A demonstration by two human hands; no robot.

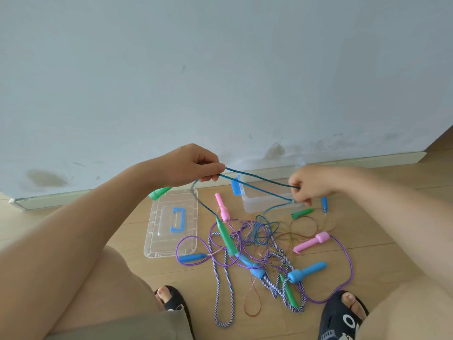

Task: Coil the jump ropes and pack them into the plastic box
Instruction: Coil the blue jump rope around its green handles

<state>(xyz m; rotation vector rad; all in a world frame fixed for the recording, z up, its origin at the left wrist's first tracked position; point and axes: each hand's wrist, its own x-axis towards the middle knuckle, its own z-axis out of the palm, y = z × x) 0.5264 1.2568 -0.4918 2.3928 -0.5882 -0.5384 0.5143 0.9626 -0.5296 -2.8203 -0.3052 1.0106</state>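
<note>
- Jump ropes (255, 244): most are left in a tangled heap on the wood floor betw. the feet, handles pink, blue & green mixed in.
- One blue-green rope (257, 180) is lifted clear of the heap & stretched in two strands betw. both hands.
- Left hand (196, 165): fingers are curled round the strands, w/ a green handle (159, 193) seen just under the wrist.
- Right hand (310, 186): cord is pinched at the fingertips, close above the plastic box (267, 202).
- Box is set open near the wall; no rope can be seen inside, though the view in is partly blocked. Its clear lid (171, 224) is laid flat to the left, blue grip up.
- Step in hand, as judged: first loops of a coil are being formed; packing not yet begun.
- Next move, prob.: slack is to be drawn up from the trailing green handle (226, 235), which lies among other cords, so a snag is likely unless it's freed gently.
</note>
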